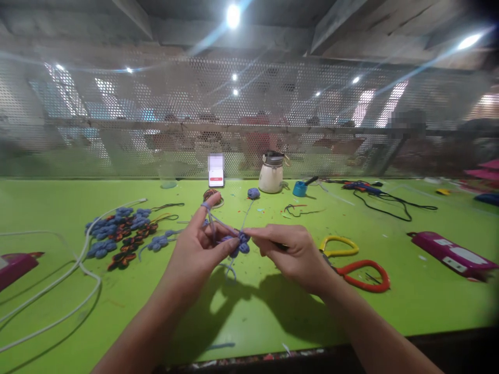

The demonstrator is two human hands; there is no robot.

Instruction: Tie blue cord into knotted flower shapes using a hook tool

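Near the middle, my left hand point(202, 244) pinches a small purple-blue crochet piece point(242, 245) between thumb and fingers, with yarn looped over its raised index finger. My right hand point(290, 246) is closed around a thin, dark tool, mostly hidden by the fingers, whose tip meets the piece. From the piece a strand of yarn runs back to a small purple ball point(253, 194). A loose yarn tail hangs below the piece.
Blue and dark-orange crochet flowers point(117, 228) lie at the left beside a white cable point(83, 249). Scissors point(364, 274) with red and yellow handles rest by my right wrist. Farther back stand a phone point(216, 174), a white jug point(271, 175) and a blue pot point(300, 188).
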